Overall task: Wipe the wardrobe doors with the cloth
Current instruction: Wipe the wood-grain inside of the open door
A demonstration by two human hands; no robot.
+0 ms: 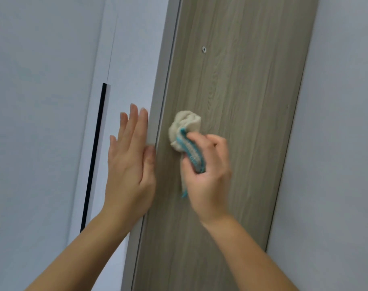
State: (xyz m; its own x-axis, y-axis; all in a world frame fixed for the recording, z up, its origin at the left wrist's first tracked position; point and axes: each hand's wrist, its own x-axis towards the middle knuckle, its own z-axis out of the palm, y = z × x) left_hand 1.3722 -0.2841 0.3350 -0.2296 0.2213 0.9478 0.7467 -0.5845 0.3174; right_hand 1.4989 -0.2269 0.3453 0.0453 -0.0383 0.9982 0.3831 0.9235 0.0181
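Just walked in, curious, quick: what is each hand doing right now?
Left hand: open, fingers straight, resting at the edge of the wardrobe door.
Right hand: closed round the cloth, pressing it on that door.

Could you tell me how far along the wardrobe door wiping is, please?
Done: nothing tells wiped from unwiped. In hand: the right hand holds the cloth against the wood-grain door; the left hand lies flat beside its edge. Left, probably: the rest of it and the white door.
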